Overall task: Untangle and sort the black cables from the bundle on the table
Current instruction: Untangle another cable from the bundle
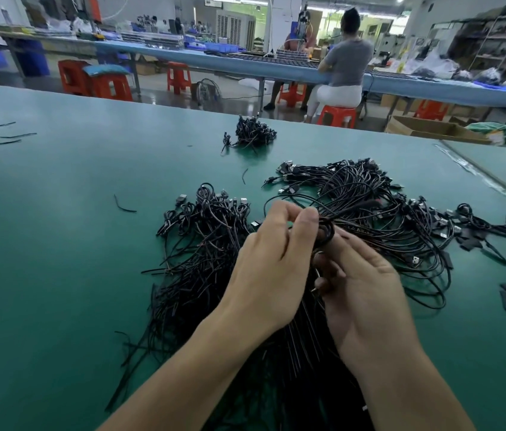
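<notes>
While the left hand (276,253) pinches a cable loop (327,233) and the right hand (366,290) grips the bundle (304,343) just above the surface (59,244), looks mid-untangle; next up is probably teasing one strand free gently.

both bare forearms came up from below the grip and converged on it. the left hand (270,265) showed its back, wrist lightly bent, its fingertips (307,220) drawn together in a pinch at the top of the grip on the black cables (327,236). the right hand (363,290) sat just below and to the right of the grip, palm turned inward, fingers curled round the same cables.
</notes>
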